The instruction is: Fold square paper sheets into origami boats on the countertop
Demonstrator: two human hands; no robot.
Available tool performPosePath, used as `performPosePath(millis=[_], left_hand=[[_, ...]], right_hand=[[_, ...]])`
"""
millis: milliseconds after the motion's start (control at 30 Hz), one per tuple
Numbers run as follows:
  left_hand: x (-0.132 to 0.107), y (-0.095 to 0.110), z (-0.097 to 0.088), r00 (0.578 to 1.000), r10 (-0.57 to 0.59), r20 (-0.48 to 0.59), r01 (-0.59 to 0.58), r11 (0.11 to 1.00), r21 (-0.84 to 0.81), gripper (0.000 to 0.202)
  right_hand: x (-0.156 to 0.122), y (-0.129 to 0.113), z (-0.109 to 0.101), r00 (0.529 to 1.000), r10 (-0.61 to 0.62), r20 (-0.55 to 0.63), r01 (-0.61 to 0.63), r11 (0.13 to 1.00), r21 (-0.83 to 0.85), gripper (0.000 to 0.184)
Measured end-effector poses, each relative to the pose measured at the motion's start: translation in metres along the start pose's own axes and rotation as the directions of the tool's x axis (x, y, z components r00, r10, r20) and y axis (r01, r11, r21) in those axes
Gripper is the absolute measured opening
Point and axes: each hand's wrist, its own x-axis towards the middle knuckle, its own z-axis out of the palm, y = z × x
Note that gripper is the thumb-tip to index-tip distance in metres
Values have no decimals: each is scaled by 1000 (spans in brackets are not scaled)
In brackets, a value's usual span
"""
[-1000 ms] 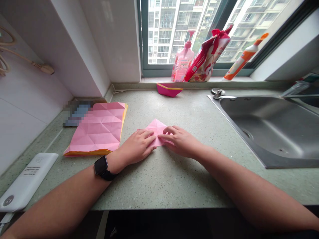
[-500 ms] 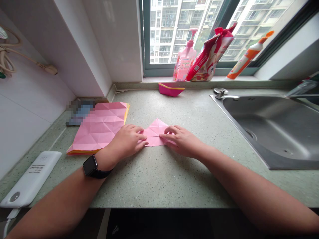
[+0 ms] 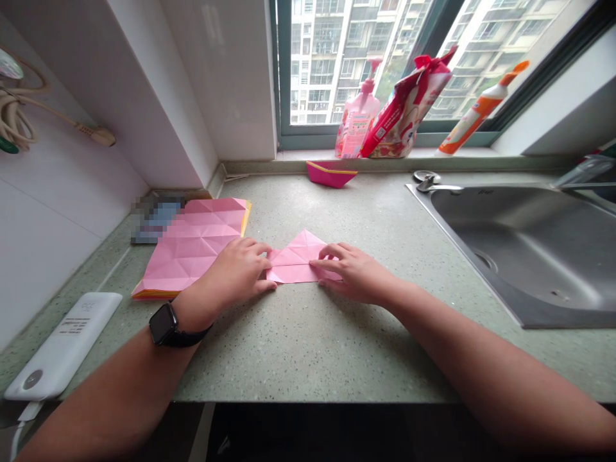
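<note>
A small folded piece of pink origami paper [image 3: 298,260] lies on the speckled green countertop [image 3: 308,359], spread into a wide bow-like shape. My left hand [image 3: 231,269] holds its left end with the fingertips. My right hand [image 3: 351,273] presses on its right end, fingers lying over the paper. Part of the paper is hidden under both hands. Just left of my left hand lies a large creased pink sheet [image 3: 195,244] with orange-yellow layers at its edges. A black smartwatch [image 3: 162,324] sits on my left wrist.
A stainless steel sink [image 3: 520,256] is set into the counter at right. A pink paper boat [image 3: 330,174] stands near the windowsill, which holds a pink soap bottle [image 3: 357,122], a red-and-white bag [image 3: 404,109] and an orange-and-white bottle [image 3: 474,112]. A white power bank [image 3: 62,346] lies front left.
My left hand has slid left, away from my right hand. The small pink paper has spread from a narrow shape into a wider one. The right hand has barely moved.
</note>
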Motion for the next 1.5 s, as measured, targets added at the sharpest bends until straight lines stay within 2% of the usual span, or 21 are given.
performPosePath(millis=[100,233,367,467,600,767,900,967,1067,1133,1200,1300,1333,1367,1433,1500], left_hand=[[-1,-4,0,999,20,-37,-19,1000,14,23],[-1,-8,0,981,158,-110,-164,986,-41,9],[2,-7,-3,953,198,-228,-223,971,-91,16],[4,-3,-8,934,164,-316,-222,962,-157,17],[4,3,-9,903,108,-417,-225,943,-244,15],[1,5,-8,862,50,-505,-226,929,-293,17],[-1,3,-10,835,-2,-551,-210,923,-323,53],[0,4,-12,819,-17,-573,-219,914,-340,43],[2,9,-14,779,-2,-628,-300,877,-375,9],[1,13,-15,756,-6,-655,-346,845,-407,5],[0,15,-15,733,-85,-674,-336,817,-468,5],[-1,11,-14,691,-330,-643,-282,695,-661,18],[0,8,-13,691,-405,-599,-271,623,-734,26],[1,3,-12,708,-453,-541,-256,549,-795,33],[4,-6,-9,788,-461,-408,-196,441,-876,35],[7,-11,-3,894,-374,-247,-75,419,-905,36]], right_hand=[[0,0,0,1000,-8,-12,8,1000,14,33],[0,1,1,1000,1,-15,0,1000,31,35],[0,0,2,1000,29,-8,-29,999,38,41],[0,0,4,998,54,-22,-53,998,44,40],[2,2,6,994,78,-78,-74,996,53,21],[2,6,3,977,100,-189,-91,994,57,25],[0,6,-5,943,70,-325,-51,997,66,28],[-1,3,-8,927,39,-373,-20,998,57,29],[-1,-3,-13,907,0,-421,10,1000,21,31],[-1,-6,-15,889,3,-458,-1,1000,4,30],[-2,-8,-18,862,47,-505,-40,999,23,30],[-3,-5,-20,825,149,-546,-48,980,194,48],[-3,-2,-21,819,190,-542,-28,955,294,54],[-3,1,-20,814,235,-531,-1,915,404,59],[-2,9,-19,803,333,-495,32,804,594,65],[-1,14,-18,787,405,-465,11,745,667,59]])
